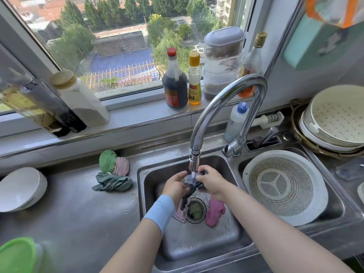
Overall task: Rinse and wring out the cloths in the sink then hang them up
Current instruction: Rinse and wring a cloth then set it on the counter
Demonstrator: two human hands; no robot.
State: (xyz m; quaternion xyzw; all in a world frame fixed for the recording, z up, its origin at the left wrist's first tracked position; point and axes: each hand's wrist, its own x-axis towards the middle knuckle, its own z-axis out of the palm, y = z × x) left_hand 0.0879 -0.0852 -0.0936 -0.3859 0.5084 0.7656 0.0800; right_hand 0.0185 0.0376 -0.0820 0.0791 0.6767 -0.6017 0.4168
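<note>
Right now, from the head view, both hands work over the middle of the sink point(197, 247), directly under the nozzle of the faucet point(222, 99). The left hand point(175, 186) and the right hand point(211, 183) face each other with a dark grey cloth point(189, 181) bunched between them. The fingers of each hand are curled and clamped on their own end of it. The water stream point(193, 174) falls onto the bunched part, right in the gap between the two hands.

The held stretch of cloth runs left to right from fist to fist, while a loose tail hangs toward the near side, ending just over the drain point(196, 210). Neither hand is nearer to the cloth; each has its share. I judge this to be the rinse. The wring to come would turn on that left-right axis, with the fists twisting opposite ways along it once the tail is gathered up.

On the basin floor a bright pink cloth point(214, 212) lies right of the drain and a pale pink cloth point(181, 213) left of it, partly under the left wrist. Both look unrinsed. On the counter to the left, a green cloth point(107, 161), a pink twisted cloth point(122, 166) and a teal cloth point(112, 183) sit touching one another, apparently wrung. Nothing I can see is hung up yet.
</note>
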